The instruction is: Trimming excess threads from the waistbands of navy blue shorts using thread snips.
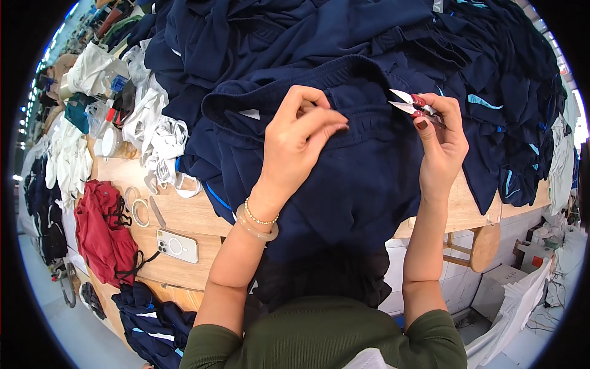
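Navy trousers (332, 178) with a gathered elastic waistband (289, 77) lie spread in front of me, the waist opening turned away from my body. Over the waistband, my left hand (301, 132) is closed in a pinch, thumb against fingertips; whatever may be between them is too small to make out. Red-handled thread snips (419, 106) are gripped in my right hand (444, 132), their two pointed blades apart and directed left, toward the waistband. A small white label shows inside the waist opening.
A large heap of navy garments (246, 37) covers the table's far side. At left are white cloth strips (160, 138), a roll of tape (141, 212), a phone (177, 245) and a red garment (104, 230) on the wooden table (190, 212). A wooden stool (485, 246) stands at right.
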The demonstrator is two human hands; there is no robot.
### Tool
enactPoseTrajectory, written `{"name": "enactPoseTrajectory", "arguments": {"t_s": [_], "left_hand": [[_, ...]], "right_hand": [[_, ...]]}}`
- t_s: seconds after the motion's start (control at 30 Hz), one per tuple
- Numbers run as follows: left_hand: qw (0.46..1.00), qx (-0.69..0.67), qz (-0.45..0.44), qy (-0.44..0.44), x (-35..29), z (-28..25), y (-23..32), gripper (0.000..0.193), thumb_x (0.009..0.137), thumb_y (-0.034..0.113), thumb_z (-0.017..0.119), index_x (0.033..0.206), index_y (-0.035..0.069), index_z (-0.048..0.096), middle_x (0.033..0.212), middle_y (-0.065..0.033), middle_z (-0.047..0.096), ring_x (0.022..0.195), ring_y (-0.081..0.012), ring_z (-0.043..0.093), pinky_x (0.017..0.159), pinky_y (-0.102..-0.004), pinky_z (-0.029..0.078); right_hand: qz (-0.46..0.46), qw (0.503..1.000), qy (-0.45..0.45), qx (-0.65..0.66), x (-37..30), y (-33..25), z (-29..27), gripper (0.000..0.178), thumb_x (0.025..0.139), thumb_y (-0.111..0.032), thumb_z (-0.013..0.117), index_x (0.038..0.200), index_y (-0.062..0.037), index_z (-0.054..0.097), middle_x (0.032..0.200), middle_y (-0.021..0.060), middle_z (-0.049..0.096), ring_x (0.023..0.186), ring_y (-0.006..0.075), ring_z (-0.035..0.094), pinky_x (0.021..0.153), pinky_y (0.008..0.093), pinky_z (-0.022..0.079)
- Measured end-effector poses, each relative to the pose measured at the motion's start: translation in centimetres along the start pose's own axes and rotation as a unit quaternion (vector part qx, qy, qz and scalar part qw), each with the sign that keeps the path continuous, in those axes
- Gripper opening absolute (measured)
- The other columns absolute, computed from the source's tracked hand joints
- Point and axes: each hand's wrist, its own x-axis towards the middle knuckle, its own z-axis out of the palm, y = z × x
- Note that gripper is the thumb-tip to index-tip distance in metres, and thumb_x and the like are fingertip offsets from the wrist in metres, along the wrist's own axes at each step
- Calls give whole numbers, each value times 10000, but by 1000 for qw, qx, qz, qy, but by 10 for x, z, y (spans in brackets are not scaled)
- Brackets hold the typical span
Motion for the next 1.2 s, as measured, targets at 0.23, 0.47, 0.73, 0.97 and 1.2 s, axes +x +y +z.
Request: {"name": "enactPoseTrajectory", "arguments": {"t_s": [0.23, 0.47, 0.73, 0.97, 1.2], "left_hand": [[978, -156, -108, 83, -1, -5, 3, 63, 977, -46, 570, 962, -20, 626, 913, -57, 670, 758, -104, 645, 718, -238, 542], [1000, -5, -20, -3, -2, -3, 9, 219, 785, -3, 780, 964, -1, 654, 851, -83, 606, 729, -208, 624, 662, -297, 521], [1000, -11, -19, 23, 12, -7, 2, 94, 839, -56, 702, 868, -14, 624, 813, -91, 645, 679, -229, 634, 636, -296, 507], [994, -89, -66, -5, 23, -12, 14, 216, 882, -58, 695, 1073, 3, 614, 887, -78, 717, 817, -121, 688, 781, -233, 538], [987, -128, -94, -1, 22, -14, 10, 211, 904, -52, 687, 1081, 0, 586, 933, -70, 693, 852, -118, 668, 809, -239, 536]], "right_hand": [[-19, 999, -3, -41, -1, -2, 0, 273, 859, -129, 788, 1074, 8, 690, 1012, 29, 585, 890, 119, 527, 805, 236, 399], [-45, 995, -12, -91, 2, -6, 2, 240, 827, -138, 798, 1017, -16, 718, 941, 33, 597, 868, 143, 532, 784, 250, 393], [-88, 983, -26, -160, -1, -12, 6, 211, 788, -88, 805, 970, -13, 730, 916, 48, 632, 868, 176, 565, 739, 277, 446], [-104, 973, -24, -204, -13, -8, 16, 227, 757, -84, 817, 963, -34, 735, 889, 47, 641, 860, 205, 559, 739, 301, 459], [-106, 970, -20, -218, -21, -6, 24, 233, 796, -79, 811, 998, 4, 731, 945, 64, 642, 902, 178, 578, 774, 263, 477]]}}
